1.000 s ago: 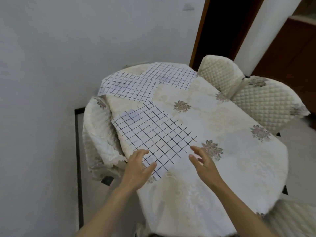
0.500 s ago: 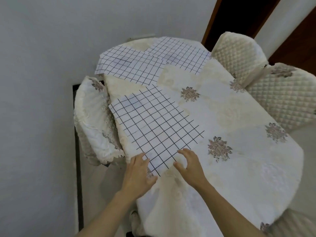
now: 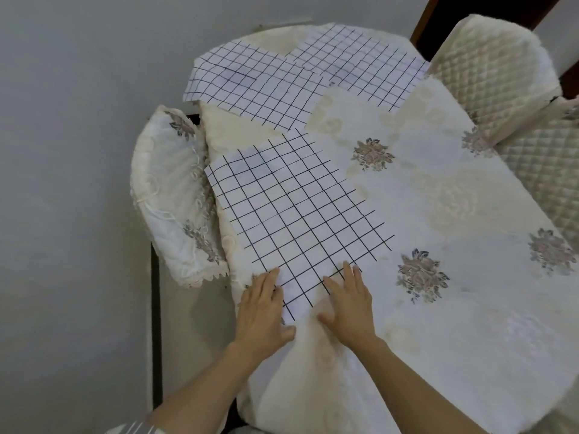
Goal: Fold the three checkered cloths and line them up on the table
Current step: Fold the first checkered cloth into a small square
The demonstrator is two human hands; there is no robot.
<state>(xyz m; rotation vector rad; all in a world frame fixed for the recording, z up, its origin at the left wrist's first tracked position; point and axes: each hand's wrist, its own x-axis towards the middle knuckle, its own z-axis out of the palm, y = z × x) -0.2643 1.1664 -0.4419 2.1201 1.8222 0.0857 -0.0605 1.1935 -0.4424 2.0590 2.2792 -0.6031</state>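
A pale grey wall (image 3: 78, 151) is filling the left of the view, and a strip of dark wooden doorway (image 3: 421, 29) is showing at 1 o'clock. In front of it a round table draped in a cream tablecloth with grey-brown flower motifs (image 3: 438, 198) is taking up the middle.

3 white cloths with a thin dark grid are lying flat and unfolded on it. The nearest checkered cloth (image 3: 297, 211) is sitting at 9 o'clock of the table, turned so that 1 corner is pointing toward the person at 6 o'clock. The second checkered cloth (image 3: 250, 86) is lying at 11 o'clock, hanging slightly over the table edge. The third checkered cloth (image 3: 360, 67) is lying at 12 o'clock, its near-left edge overlapping the second.

The left hand (image 3: 263, 311) is resting flat on the near corner of the nearest cloth, fingers straight and together, thumb spread toward 3 o'clock, gripping nothing. The right hand (image 3: 351, 302) is lying flat just beside it, fingers straight with their tips on the cloth's near-right edge, palm on the tablecloth, thumb spread toward 9 o'clock, also gripping nothing.

A chair with a white lace-trimmed floral cover (image 3: 169, 189) is standing at 9 o'clock against the table. A chair with a cream diamond-quilted cover (image 3: 488, 64) is standing at 1 o'clock, and another quilted chair (image 3: 545, 170) at 3 o'clock.
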